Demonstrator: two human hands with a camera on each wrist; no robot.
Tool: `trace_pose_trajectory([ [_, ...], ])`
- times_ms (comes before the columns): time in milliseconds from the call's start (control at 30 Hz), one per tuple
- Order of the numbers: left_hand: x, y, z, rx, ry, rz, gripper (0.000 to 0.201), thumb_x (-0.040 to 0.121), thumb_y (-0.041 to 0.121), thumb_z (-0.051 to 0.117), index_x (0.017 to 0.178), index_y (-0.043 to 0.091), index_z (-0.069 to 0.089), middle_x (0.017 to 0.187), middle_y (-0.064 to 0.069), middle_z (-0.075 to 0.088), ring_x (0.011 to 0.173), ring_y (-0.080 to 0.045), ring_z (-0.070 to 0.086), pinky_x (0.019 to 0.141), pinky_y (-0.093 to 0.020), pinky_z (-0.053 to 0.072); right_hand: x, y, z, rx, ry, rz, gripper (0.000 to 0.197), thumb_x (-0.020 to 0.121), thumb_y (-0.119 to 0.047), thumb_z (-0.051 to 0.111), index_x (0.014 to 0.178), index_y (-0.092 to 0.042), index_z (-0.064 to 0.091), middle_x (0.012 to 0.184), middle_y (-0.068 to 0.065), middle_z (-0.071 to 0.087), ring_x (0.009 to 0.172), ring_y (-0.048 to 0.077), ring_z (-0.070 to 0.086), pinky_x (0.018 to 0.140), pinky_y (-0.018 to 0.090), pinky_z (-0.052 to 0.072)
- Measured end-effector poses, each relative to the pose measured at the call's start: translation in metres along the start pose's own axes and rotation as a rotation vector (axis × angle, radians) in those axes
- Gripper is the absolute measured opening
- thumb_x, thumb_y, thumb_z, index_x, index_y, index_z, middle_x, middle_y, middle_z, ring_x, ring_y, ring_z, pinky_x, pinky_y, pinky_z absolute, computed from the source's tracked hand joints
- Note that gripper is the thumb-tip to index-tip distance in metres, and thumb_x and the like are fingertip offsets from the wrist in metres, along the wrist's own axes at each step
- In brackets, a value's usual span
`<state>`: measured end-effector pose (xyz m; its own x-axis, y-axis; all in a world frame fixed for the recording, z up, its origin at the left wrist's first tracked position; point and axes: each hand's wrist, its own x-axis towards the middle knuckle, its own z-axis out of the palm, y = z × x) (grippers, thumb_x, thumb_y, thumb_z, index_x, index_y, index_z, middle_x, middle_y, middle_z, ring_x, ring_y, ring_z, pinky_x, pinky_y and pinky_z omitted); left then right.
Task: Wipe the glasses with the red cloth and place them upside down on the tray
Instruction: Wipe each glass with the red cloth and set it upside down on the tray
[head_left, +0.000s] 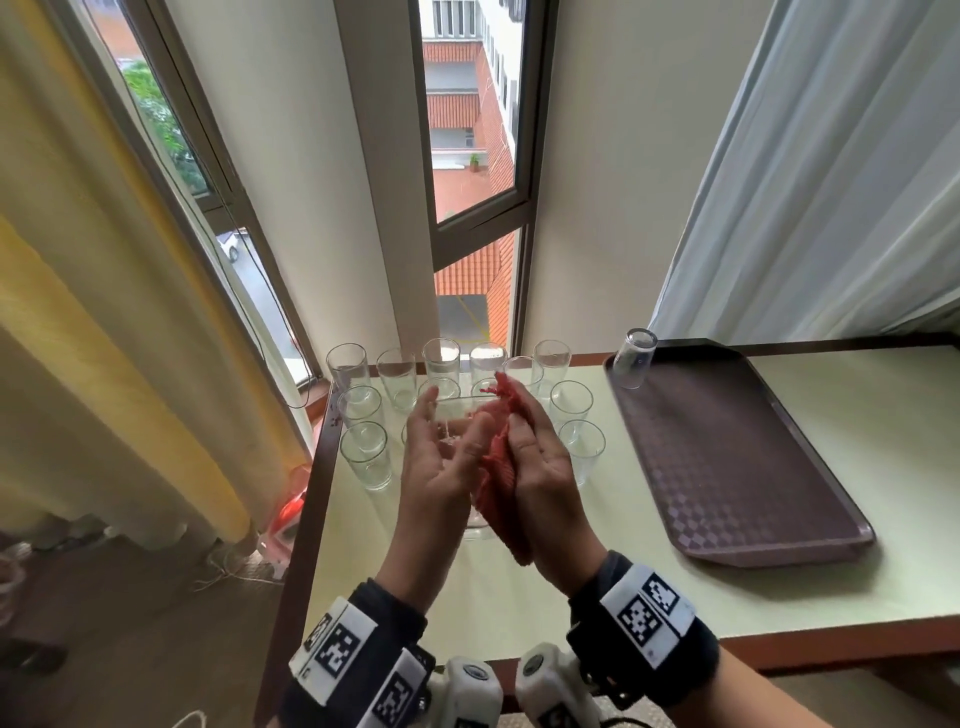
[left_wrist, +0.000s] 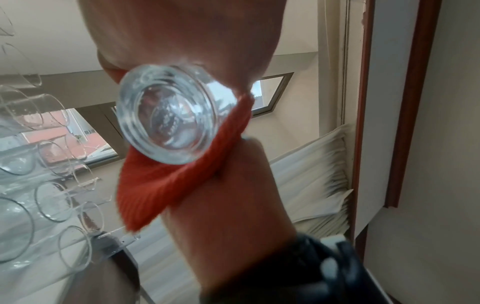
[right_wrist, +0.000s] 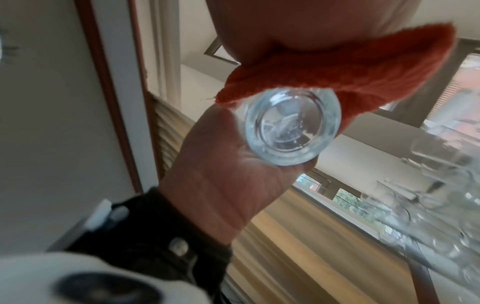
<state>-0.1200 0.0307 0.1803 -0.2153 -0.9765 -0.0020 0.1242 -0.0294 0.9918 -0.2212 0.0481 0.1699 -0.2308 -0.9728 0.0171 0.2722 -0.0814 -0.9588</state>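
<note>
Head cam: the glass (head_left: 462, 431) sits between both palms, long axis running away from the wrists, mouth toward the far row of glasses (head_left: 447, 364). Left hand (head_left: 441, 467) cups it with fingers fairly straight; right hand (head_left: 540, 467) presses the red cloth (head_left: 501, 462) against its side. The tray (head_left: 737, 457) is off past the right hand's knuckles, so I'd guess that hand carries it.

Left wrist cam: thick base (left_wrist: 171, 117) faces the lens, cloth wrapped beneath.

Right wrist cam: same, base (right_wrist: 291, 127) toward camera, thumb on cloth.
</note>
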Motion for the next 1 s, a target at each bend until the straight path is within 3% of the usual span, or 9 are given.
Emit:
trace_pose_trajectory([
  [100, -0.003, -0.003, -0.002, 0.075, -0.026, 0.044, 0.074, 0.073, 0.053, 0.08, 0.132, 0.042, 0.037, 0.112, -0.003, 0.063, 0.094, -0.008, 0.07, 0.075, -0.024, 0.058, -0.009, 0.002, -0.006, 0.157, -0.016, 0.183, 0.036, 0.107, -0.027, 0.033, 0.132, -0.013, 0.055, 0.122, 0.02, 0.067, 0.115, 0.041, 0.063, 0.097, 0.053, 0.052],
  [233, -0.003, 0.0, -0.009, 0.108, -0.046, 0.088, 0.083, 0.06, 0.065, 0.079, 0.13, 0.052, 0.038, 0.12, -0.002, 0.064, 0.107, -0.021, 0.069, 0.088, -0.04, 0.059, -0.02, -0.002, -0.01, 0.353, -0.093, 0.451, 0.051, 0.105, -0.041, 0.03, 0.127, -0.008, 0.062, 0.118, 0.02, 0.069, 0.105, 0.04, 0.067, 0.082, 0.046, 0.056],
  [367, -0.001, 0.012, -0.015, 0.145, -0.034, 0.171, 0.086, 0.055, 0.069, 0.078, 0.129, 0.056, 0.036, 0.118, 0.006, 0.06, 0.104, -0.009, 0.067, 0.086, -0.032, 0.059, -0.018, -0.004, -0.017, 0.378, -0.129, 0.617, 0.057, 0.097, -0.054, 0.034, 0.128, -0.015, 0.062, 0.124, 0.014, 0.068, 0.09, 0.035, 0.066, 0.071, 0.038, 0.051],
  [433, -0.003, 0.013, -0.017, 0.134, -0.041, 0.167, 0.082, 0.058, 0.065, 0.076, 0.129, 0.057, 0.036, 0.119, 0.005, 0.058, 0.105, -0.009, 0.067, 0.084, -0.032, 0.059, -0.015, -0.007, -0.022, 0.48, -0.145, 0.643, 0.059, 0.096, -0.05, 0.038, 0.137, -0.01, 0.054, 0.134, 0.016, 0.061, 0.092, 0.036, 0.066, 0.066, 0.037, 0.054],
  [500, -0.006, 0.01, -0.019, 0.13, -0.056, 0.149, 0.078, 0.063, 0.058, 0.072, 0.132, 0.055, 0.036, 0.12, 0.002, 0.055, 0.105, -0.014, 0.067, 0.079, -0.032, 0.059, -0.012, -0.012, -0.027, 0.578, -0.153, 0.634, 0.05, 0.094, -0.045, 0.042, 0.129, -0.011, 0.057, 0.133, 0.016, 0.058, 0.094, 0.034, 0.066, 0.063, 0.036, 0.054],
  [633, -0.015, 0.003, -0.022, 0.15, -0.106, 0.097, 0.075, 0.061, 0.057, 0.071, 0.131, 0.053, 0.044, 0.124, -0.003, 0.053, 0.108, -0.016, 0.064, 0.082, -0.027, 0.057, -0.004, -0.03, -0.027, 0.469, -0.024, 0.51, 0.027, 0.092, -0.036, 0.049, 0.097, -0.014, 0.065, 0.093, 0.012, 0.066, 0.073, 0.025, 0.064, 0.052, 0.029, 0.043],
  [800, -0.02, 0.008, -0.01, 0.001, -0.046, -0.038, 0.067, 0.061, 0.063, 0.068, 0.12, 0.035, 0.054, 0.12, -0.002, 0.063, 0.098, -0.006, 0.069, 0.07, -0.017, 0.055, -0.011, -0.046, -0.013, 0.162, 0.039, 0.128, 0.018, 0.094, -0.01, 0.056, 0.11, -0.007, 0.064, 0.082, 0.009, 0.056, 0.063, 0.017, 0.057, 0.048, 0.025, 0.048],
  [933, -0.018, 0.019, -0.003, -0.105, 0.079, -0.142, 0.042, 0.087, 0.053, 0.064, 0.108, 0.016, 0.059, 0.104, -0.005, 0.071, 0.083, -0.011, 0.073, 0.059, -0.022, 0.055, -0.016, -0.03, -0.009, -0.506, 0.06, -0.402, 0.023, 0.083, -0.036, 0.066, 0.097, -0.019, 0.071, 0.089, 0.0, 0.066, 0.081, 0.019, 0.066, 0.071, 0.04, 0.057],
  [1000, -0.018, 0.022, -0.002, -0.073, 0.137, -0.112, 0.026, 0.093, 0.04, 0.057, 0.098, 0.014, 0.058, 0.098, -0.009, 0.071, 0.079, -0.012, 0.073, 0.058, -0.024, 0.055, -0.015, -0.024, -0.008, -0.489, 0.093, -0.482, 0.019, 0.084, -0.036, 0.065, 0.088, -0.018, 0.07, 0.085, 0.003, 0.065, 0.077, 0.023, 0.065, 0.068, 0.046, 0.056],
])
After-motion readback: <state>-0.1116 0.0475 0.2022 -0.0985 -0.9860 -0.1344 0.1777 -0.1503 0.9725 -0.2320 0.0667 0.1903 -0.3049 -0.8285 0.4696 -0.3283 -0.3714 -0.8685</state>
